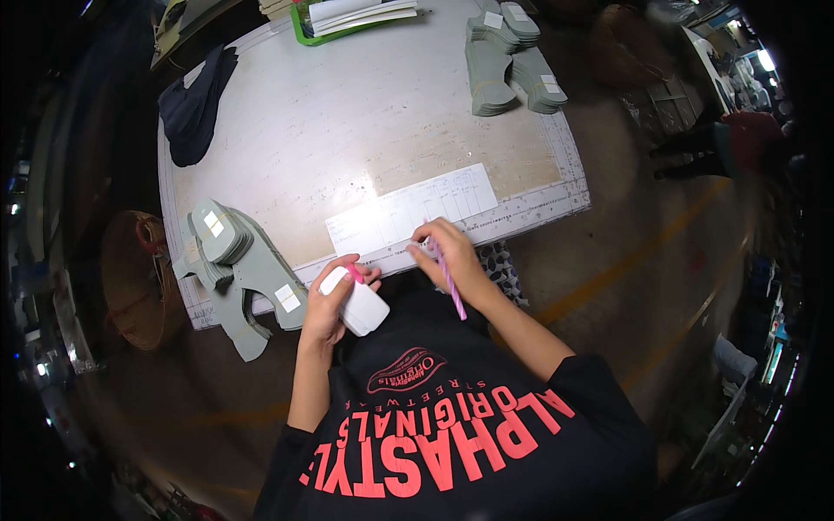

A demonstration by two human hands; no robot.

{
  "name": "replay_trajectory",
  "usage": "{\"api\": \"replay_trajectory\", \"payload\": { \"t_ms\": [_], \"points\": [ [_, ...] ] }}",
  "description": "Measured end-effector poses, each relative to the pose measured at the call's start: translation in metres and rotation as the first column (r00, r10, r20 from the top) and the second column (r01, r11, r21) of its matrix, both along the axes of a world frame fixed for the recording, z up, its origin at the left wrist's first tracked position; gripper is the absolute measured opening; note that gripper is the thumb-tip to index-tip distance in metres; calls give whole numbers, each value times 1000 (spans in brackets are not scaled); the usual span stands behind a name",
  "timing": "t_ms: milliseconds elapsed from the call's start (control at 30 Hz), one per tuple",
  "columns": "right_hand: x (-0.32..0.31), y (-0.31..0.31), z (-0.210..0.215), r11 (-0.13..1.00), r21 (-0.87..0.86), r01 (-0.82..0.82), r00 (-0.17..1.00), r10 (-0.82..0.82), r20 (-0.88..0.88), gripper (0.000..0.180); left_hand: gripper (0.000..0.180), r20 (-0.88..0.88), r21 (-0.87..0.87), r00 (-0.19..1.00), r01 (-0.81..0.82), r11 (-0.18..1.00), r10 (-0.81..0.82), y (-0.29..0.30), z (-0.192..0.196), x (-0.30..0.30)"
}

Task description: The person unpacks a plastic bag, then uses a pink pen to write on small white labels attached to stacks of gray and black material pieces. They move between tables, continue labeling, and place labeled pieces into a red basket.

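- Worn and pale, the worktable (pixel 347 113) fills the upper picture, with a dim workshop floor all round it.
- Left hand (pixel 326 304) wraps its fingers round a small white bottle (pixel 356 302) with a pink tip, held tilted just off the table's near edge, over the person's dark shirt.
- Right hand (pixel 452 253) pinches a pink striped pen (pixel 450 282), fingertips pressed down on the near end of a white ruled sheet (pixel 413 208).
- That sheet lies along the table's front edge; if the fingertips lift, I judge it could slide off.
- Risk: the bottle's tip looks exposed, so a squeeze could drip onto the shirt or the sheet, though I cannot tell whether it is capped.
- Grey cut pieces (pixel 234 265) are stacked by the left elbow, overhanging the corner; a nudge could tip them to the floor.
- More grey stacks (pixel 508 61) sit at the far right, well apart.
- Dark cloth (pixel 195 108) drapes over the far left edge, and a green tray (pixel 304 26) of papers sits at the back.
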State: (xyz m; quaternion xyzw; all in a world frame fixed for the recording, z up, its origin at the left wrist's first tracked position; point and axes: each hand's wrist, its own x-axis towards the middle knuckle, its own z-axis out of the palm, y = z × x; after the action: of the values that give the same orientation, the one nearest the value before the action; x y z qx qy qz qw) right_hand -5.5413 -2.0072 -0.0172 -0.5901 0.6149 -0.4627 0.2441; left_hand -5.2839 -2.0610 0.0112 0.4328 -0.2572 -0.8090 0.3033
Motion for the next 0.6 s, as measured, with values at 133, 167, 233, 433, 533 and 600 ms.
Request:
{"api": "replay_trajectory", "payload": {
  "t_ms": [133, 167, 233, 433, 533, 600],
  "points": [
    [44, 3, 13, 967, 199, -159, 968, 113, 224, 29, 45, -99, 111, 982, -149, 983, 160, 1, -14, -21],
    [50, 3, 14, 980, 148, -130, 973, 97, 211, 30, 41, -85, 103, 986, -136, 985, 145, 2, -17, -25],
    [55, 2, 13, 994, 89, -60, 991, 49, 127, 30, 39, -64, 90, 990, -123, 988, 129, 3, -21, -31],
    [52, -2, 7, 991, 130, -41, 999, 45, -27, 20, 40, 5, 116, 1000, -15, 993, 15, 5, -19, -34],
    [48, -3, 6, 991, 122, -51, 996, 60, -69, 17, 39, 12, 137, 999, 48, 989, -50, 7, -15, -33],
    [46, -5, 6, 985, 154, -83, 994, 93, -59, 15, 40, 17, 137, 998, 61, 989, -64, 9, -14, -33]
  ]
}}
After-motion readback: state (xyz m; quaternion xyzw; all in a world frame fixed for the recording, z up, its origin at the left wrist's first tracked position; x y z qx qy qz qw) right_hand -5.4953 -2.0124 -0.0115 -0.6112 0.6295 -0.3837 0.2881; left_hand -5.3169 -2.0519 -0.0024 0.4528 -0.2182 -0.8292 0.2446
